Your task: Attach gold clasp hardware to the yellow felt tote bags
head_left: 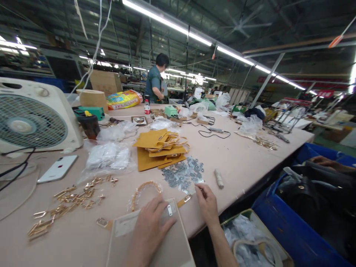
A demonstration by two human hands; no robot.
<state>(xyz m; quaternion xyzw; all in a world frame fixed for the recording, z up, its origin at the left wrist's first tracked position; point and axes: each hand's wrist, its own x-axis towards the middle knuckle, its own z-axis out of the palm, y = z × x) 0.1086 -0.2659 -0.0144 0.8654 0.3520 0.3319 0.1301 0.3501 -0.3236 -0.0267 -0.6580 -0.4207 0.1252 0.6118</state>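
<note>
A pale bag (pixel 178 243) lies at the table's front edge, with a yellow wrapped handle (pixel 136 194) at its far side and tabs with gold buckles (pixel 102 222) at both sides. My left hand (pixel 151 228) rests flat on it, thumb apart, beside a small metal plate (pixel 169 210) on its surface. My right hand (pixel 205 202) is above the table at the right buckle, fingers pinched together; what they hold, if anything, is too small to make out. Just beyond is a heap of small metal plates (pixel 185 172).
Gold hardware (pixel 75 200) is scattered at left, near a phone (pixel 58 168) and a fan (pixel 36 115). Yellow bag pieces (pixel 150 159) are stacked behind the plates. A wrapped roll (pixel 218 178) lies at right. Blue bins (pixel 278 207) stand beside the table. A person (pixel 154 79) stands farther back.
</note>
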